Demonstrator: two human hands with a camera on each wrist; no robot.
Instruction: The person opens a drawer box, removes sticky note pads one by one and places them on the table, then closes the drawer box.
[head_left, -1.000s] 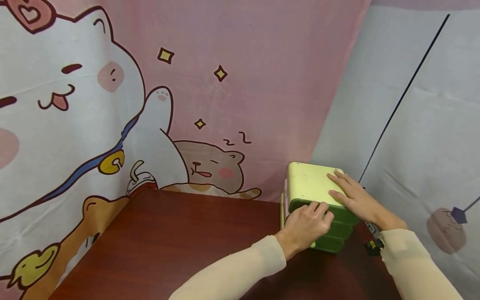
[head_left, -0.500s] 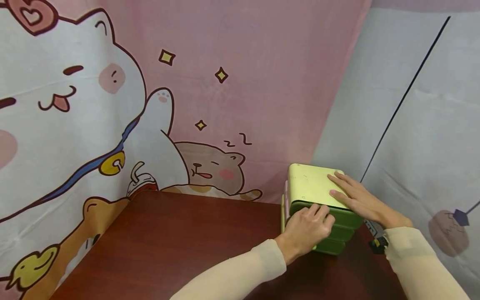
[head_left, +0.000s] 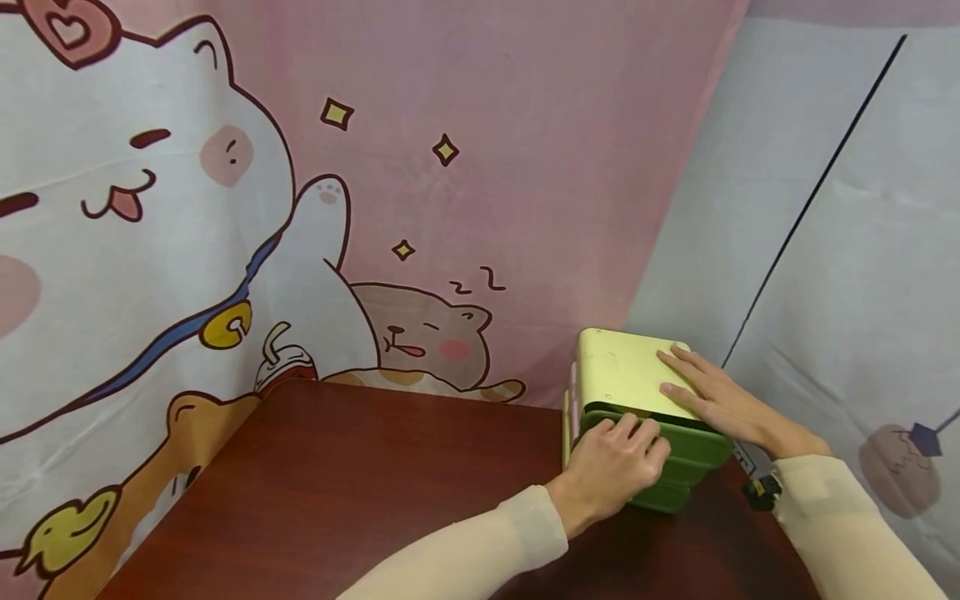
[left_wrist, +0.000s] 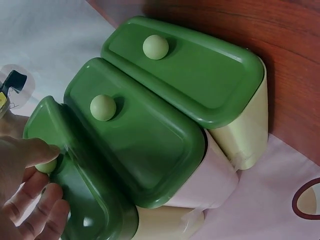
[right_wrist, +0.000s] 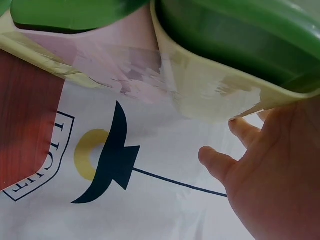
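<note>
A small three-tier drawer cabinet stands at the right of the table, with a pale yellow top and green drawer fronts. My left hand pinches the round pale green knob of the top drawer, thumb on one side and curled fingers on the other. That drawer sticks out a little from its shell, with a dark gap under the top edge. My right hand rests on the cabinet's top near its right edge, fingers straight. The middle drawer and bottom drawer are closed, their knobs free.
The cabinet stands on a dark red-brown wooden table. Behind it hangs a pink and white cloth with cartoon animals. A small black and yellow device sits at the right wrist.
The top drawer has come slightly out toward me, and the gap under the cabinet's top edge has widened. My left hand moved with the knob; the right hand stays on top.
</note>
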